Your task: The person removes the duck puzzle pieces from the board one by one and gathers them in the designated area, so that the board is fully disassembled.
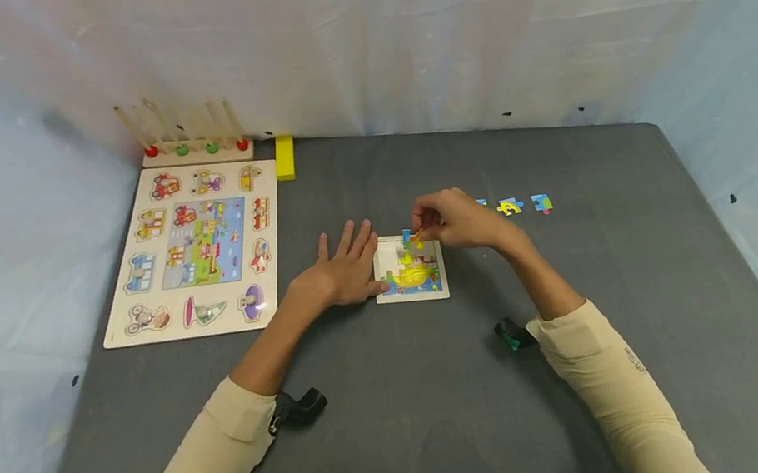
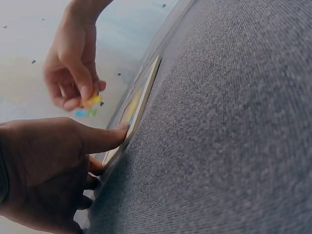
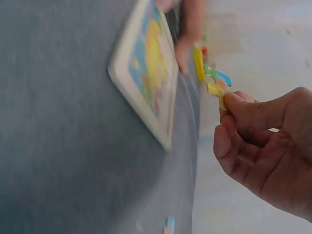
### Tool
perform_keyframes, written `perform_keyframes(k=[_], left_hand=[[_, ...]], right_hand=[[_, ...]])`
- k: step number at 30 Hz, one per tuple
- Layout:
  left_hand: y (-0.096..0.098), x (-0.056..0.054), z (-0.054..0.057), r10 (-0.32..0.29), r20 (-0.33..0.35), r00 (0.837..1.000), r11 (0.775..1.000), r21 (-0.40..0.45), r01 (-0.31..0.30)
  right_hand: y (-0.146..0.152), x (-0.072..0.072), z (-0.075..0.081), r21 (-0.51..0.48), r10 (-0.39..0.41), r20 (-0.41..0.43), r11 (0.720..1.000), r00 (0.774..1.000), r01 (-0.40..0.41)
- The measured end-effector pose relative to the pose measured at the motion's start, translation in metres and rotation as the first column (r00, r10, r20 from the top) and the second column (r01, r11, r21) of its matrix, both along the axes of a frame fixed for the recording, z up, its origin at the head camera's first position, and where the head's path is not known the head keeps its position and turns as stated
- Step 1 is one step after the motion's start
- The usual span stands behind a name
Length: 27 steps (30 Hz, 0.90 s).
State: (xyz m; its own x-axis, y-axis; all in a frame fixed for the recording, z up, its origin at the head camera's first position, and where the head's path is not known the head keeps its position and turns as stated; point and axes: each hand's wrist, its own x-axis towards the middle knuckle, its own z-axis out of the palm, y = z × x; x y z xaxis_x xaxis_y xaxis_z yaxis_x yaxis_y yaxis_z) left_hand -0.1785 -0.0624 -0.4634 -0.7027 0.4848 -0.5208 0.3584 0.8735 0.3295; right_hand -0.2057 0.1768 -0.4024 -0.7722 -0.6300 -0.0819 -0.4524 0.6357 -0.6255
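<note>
while the right hand [image 1: 461, 219] pinches a jigsaw piece [image 3: 217, 89] up above the far edge of the puzzle tray [image 1: 387, 255] (squarish, so no real long axis), that tray lies below and leftward. left hand [image 1: 342, 270] is nearer, fingers spread, thumb on its near left corner. loose pieces [image 1: 510, 206] sit off right.

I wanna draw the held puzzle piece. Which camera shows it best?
Right wrist view: the puzzle piece looks biggest there, its colours clear, in the right hand. The left wrist view shows it smaller; the head view, tiny.
</note>
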Motion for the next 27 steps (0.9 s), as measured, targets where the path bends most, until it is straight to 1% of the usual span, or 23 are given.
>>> perform_keyframes(k=[3, 6, 10, 13, 15, 18, 23, 27], left_hand=[[-0.002, 0.001, 0.0, 0.001, 0.005, 1.0, 1.0, -0.002, -0.001], [-0.003, 0.002, 0.001, -0.004, 0.01, 1.0, 1.0, -0.01, 0.004], [-0.005, 0.005, 0.01, -0.012, 0.004, 1.0, 1.0, 0.013, 0.012], [-0.006, 0.006, 0.016, -0.023, -0.001, 1.0, 0.999, 0.031, 0.023], [-0.007, 0.007, 0.019, -0.03, 0.002, 1.0, 0.999, 0.033, 0.03], [-0.008, 0.007, 0.018, -0.028, 0.017, 0.999, 0.999, 0.036, 0.027], [-0.006, 0.004, 0.017, -0.033, 0.029, 0.999, 0.998, 0.045, 0.032], [-0.006, 0.004, 0.016, -0.031, 0.027, 0.999, 0.999, 0.039, 0.03]], right_hand=[[0.021, -0.001, 0.001, -0.006, -0.054, -0.015, 0.999, 0.998, 0.054], [0.045, -0.002, 0.002, 0.008, -0.103, -0.013, 0.995, 0.995, 0.103], [0.075, -0.003, -0.001, 0.041, -0.15, 0.003, 0.988, 0.989, 0.15], [0.091, -0.005, -0.008, 0.046, -0.176, 0.051, 0.984, 0.983, 0.174], [0.098, -0.006, -0.015, 0.043, -0.186, 0.081, 0.982, 0.979, 0.183], [0.106, -0.007, -0.024, 0.028, -0.189, 0.107, 0.982, 0.976, 0.187], [0.113, -0.008, -0.035, 0.047, -0.206, 0.06, 0.978, 0.977, 0.204], [0.113, -0.008, -0.038, 0.077, -0.204, 0.016, 0.976, 0.979, 0.202]])
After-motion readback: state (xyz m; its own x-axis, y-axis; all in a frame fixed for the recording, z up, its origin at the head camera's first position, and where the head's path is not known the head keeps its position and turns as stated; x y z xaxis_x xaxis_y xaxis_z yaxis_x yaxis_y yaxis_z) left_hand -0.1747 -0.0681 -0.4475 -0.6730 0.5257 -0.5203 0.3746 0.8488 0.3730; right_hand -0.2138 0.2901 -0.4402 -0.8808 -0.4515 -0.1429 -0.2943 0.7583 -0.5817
